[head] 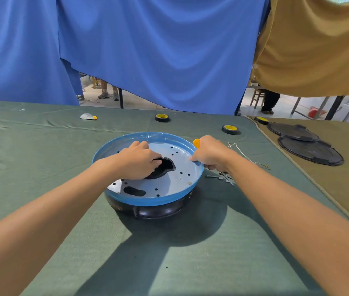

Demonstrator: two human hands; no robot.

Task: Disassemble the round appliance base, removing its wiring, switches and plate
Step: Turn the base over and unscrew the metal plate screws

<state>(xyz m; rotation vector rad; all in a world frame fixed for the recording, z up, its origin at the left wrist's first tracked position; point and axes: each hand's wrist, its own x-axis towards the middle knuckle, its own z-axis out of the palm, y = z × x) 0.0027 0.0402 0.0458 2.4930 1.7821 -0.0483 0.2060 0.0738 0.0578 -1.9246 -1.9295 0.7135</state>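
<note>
While both forearms reach forward, left hand (137, 160): knuckles up, grip hooked into the centre cutout of the plate (180, 165), clasping its edge.
Right hand (209, 154): fisted grip round an orange-handled tool (196, 143), thumb on the blue rim.
Round appliance base (160, 210): beneath both grips, flat on the surface (41, 167), open face up.
Tool axis: handle end points up and away from the grip.

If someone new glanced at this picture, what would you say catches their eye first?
The round blue-rimmed base in the middle of the green cloth, with the left hand hooked into the centre opening of the plate. At its right rim, the right hand grips a yellow-handled tool.
</note>
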